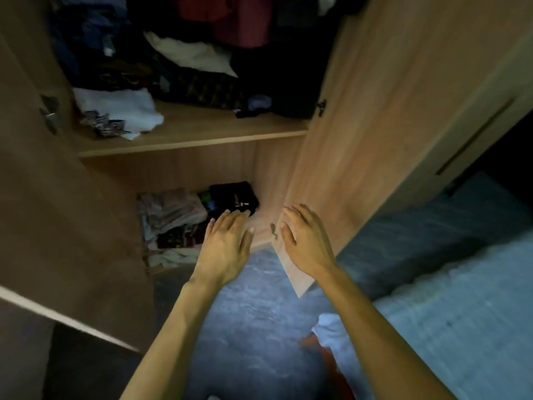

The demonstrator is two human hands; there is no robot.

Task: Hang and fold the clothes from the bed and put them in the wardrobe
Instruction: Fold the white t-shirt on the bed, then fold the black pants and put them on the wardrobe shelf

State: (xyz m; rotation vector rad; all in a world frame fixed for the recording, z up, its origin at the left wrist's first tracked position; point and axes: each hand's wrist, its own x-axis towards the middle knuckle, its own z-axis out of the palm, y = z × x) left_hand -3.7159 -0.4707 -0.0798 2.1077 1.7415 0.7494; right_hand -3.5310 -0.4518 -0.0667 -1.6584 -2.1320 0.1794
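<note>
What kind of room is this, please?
Most likely a bedroom: an open wooden wardrobe with clothes piled on its shelves, a bed right beside it, and carpeted floor below.

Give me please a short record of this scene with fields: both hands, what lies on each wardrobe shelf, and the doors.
left hand: empty, fingers spread, at the folded black garment
right hand: empty, open, at the right door
upper shelf: white cloth, dark patterned clothes
lower compartment: folded pale and patterned clothes, black garment on the right
doors: both open
bed: lower right, light blue cover
</note>
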